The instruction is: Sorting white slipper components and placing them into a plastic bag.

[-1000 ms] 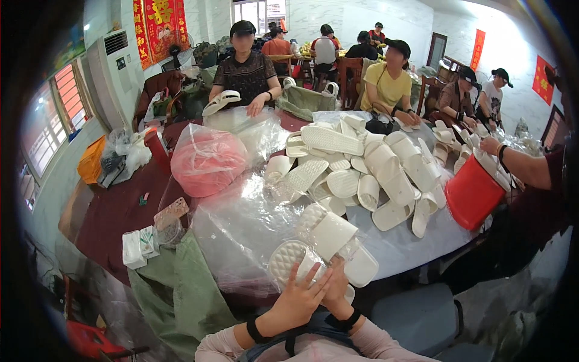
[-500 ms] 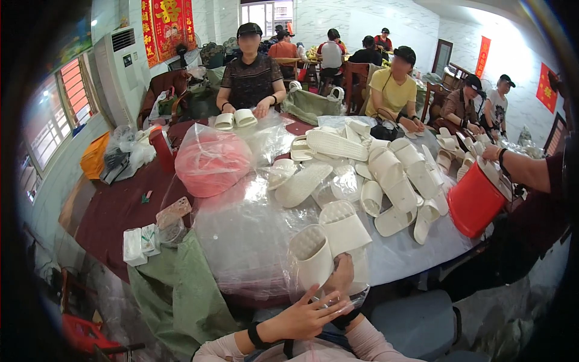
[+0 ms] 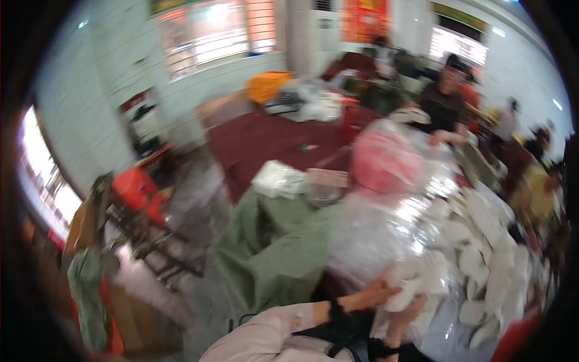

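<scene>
"At the near edge of the dark red table (image 3: 271, 145), what do the person's two hands hold?"

"White slippers (image 3: 403, 288), two by the look of it, with clear plastic around them. The right hand (image 3: 407, 317) grasps them from the near side. The left hand (image 3: 375, 292) has its fingers against their left edge; blur hides whether it grips, so that can't be told."

"And to the right of them?"

"A pile of white slippers (image 3: 482, 259), easily more than six, too smeared for an exact count."

"The other counts?"

"One pink bundle (image 3: 386, 160) in clear plastic, farther off; one red cylinder (image 3: 348, 120) beyond it; one orange bag (image 3: 268, 87) at the far left corner. One green sack (image 3: 271, 265) drapes over the near left edge. One person in a dark top (image 3: 445, 102) is across the table."

"Any writing?"

"Green marks on the white packaging (image 3: 277, 179) at the table's left, and yellowish ones on a red wall hanging (image 3: 366, 21) at the far side. Both are blurred past reading."
</scene>
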Tool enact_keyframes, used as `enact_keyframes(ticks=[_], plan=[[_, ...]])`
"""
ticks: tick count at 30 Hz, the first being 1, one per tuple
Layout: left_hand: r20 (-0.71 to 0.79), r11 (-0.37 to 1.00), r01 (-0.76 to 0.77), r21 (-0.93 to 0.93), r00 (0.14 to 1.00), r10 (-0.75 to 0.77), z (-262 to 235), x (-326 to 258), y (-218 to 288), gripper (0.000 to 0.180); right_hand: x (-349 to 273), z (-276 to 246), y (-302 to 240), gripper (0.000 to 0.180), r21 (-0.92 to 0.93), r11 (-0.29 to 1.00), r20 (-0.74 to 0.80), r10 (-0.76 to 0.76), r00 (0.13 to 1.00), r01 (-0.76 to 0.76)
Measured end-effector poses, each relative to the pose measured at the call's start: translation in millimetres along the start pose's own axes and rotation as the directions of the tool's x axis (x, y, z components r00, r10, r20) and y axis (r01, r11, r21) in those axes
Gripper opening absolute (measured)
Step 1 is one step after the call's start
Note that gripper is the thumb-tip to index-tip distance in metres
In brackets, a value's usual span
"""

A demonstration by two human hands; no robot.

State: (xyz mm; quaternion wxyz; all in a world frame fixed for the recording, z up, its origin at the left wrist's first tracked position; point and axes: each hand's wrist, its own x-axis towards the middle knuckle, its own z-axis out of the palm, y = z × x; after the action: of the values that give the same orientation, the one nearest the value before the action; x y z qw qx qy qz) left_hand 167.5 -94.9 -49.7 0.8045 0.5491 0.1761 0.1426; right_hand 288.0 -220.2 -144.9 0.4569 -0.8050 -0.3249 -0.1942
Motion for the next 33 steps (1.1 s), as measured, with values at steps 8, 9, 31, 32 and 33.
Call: enact_keyframes(ticks=[8,9,31,32,33], plan=[[0.088,0.967,-0.091,-0.24,0.989,0.115,-30.1,16.0,-63.0,0.078,-63.0,112.2,-17.5,0.053,0.26,0.949,0.335,-0.263,0.905,0.179],[0.195,0.946,-0.065,-0.317,0.972,0.132,-31.5,15.2,-62.6,0.08,-65.1,113.8,-17.8,0.052,0.279,0.945,0.357,-0.266,0.895,0.169],[0.154,0.721,0.095,-0.686,0.988,0.016,-42.9,41.8,-94.6,0.061,23.1,-42.8,3.7,0.04,0.386,0.922,0.591,-0.245,0.769,-0.002],[0.151,0.723,0.094,-0.685,0.988,0.014,-44.0,40.7,-95.6,0.061,21.2,-44.4,4.0,0.041,0.407,0.913,0.605,-0.288,0.743,0.022],[0.15,0.713,0.086,-0.696,0.988,0.028,-44.1,40.2,-96.2,0.057,19.0,-46.8,4.1,0.041,0.427,0.903,0.615,-0.328,0.717,0.047]])
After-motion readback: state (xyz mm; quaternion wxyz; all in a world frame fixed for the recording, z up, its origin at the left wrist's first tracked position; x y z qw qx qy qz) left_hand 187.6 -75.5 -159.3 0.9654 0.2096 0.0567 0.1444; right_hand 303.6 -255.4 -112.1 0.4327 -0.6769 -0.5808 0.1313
